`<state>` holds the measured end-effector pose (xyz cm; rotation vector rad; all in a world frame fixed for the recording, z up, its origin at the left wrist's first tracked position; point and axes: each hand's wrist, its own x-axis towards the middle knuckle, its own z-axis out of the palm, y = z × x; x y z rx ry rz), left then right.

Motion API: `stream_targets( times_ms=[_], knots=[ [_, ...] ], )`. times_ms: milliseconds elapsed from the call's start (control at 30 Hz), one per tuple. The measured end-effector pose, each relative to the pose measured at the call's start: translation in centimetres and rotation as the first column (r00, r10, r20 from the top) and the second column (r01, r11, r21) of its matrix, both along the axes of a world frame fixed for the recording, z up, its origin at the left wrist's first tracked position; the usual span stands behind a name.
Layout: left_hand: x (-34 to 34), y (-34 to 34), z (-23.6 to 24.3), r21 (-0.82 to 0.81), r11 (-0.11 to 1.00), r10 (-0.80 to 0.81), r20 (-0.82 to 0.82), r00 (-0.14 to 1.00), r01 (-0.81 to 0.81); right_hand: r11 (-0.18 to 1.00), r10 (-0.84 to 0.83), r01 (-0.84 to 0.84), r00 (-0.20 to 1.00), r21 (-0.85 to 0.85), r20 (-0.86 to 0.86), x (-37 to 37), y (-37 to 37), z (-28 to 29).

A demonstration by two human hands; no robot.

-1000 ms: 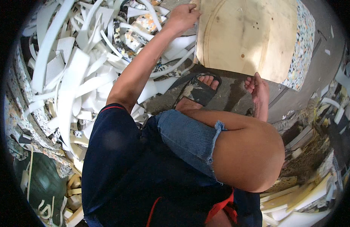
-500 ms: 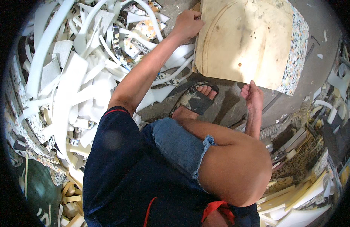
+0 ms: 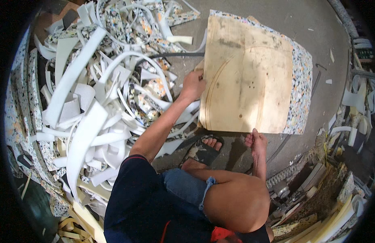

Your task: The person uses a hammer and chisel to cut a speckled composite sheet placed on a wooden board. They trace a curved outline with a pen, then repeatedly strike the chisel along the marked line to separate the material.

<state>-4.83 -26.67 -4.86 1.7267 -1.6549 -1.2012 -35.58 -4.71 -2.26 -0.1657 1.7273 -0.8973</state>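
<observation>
A thin tan wooden board [image 3: 244,89] with curved scored lines, dark smudges and small holes lies over a sheet of multicoloured speckled foam [image 3: 301,87]. The foam shows past the board's right side and along its far edge. My left hand [image 3: 193,86] is closed on the board's left edge, its fingertips partly hidden. At the near edge, my right hand [image 3: 257,142] pinches the board's rim between thumb and curled fingers. Whether either hand also grips the foam cannot be made out.
White foam offcuts [image 3: 88,141] and speckled strips are heaped on the left. My sandalled foot [image 3: 203,152] stands on the grey floor [image 3: 327,103] just short of the board. A ribbed hose [image 3: 295,166] and more scraps lie at right.
The whole view has shifted, so the board, hands and foot appear lower in the picture and the board's far edge now shows. Both hands keep about the same places on the board.
</observation>
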Motion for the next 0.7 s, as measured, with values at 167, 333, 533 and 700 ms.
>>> stream_targets(
  times_ms=[167,333,533,700],
  knots=[
    [-0.4,0.4,0.5,-0.184,0.982,-0.026,0.031,0.999,0.032,0.999,0.001,0.001,0.999,0.049,-0.039,-0.4,0.2,-0.7],
    [-0.5,0.6,0.8,-0.163,0.987,-0.015,0.006,1.000,0.016,0.999,-0.002,0.002,1.000,0.038,-0.012,-0.9,0.4,-1.3],
    [-0.6,0.4,0.9,-0.156,0.987,-0.027,0.094,0.995,0.041,1.000,-0.031,0.031,0.999,-0.003,0.030,-0.8,0.6,-1.5],
    [-0.7,0.5,1.7,-0.088,0.993,-0.061,0.197,0.978,0.080,0.999,-0.043,0.043,0.999,0.018,-0.003,-0.7,0.4,-1.2]
  ],
)
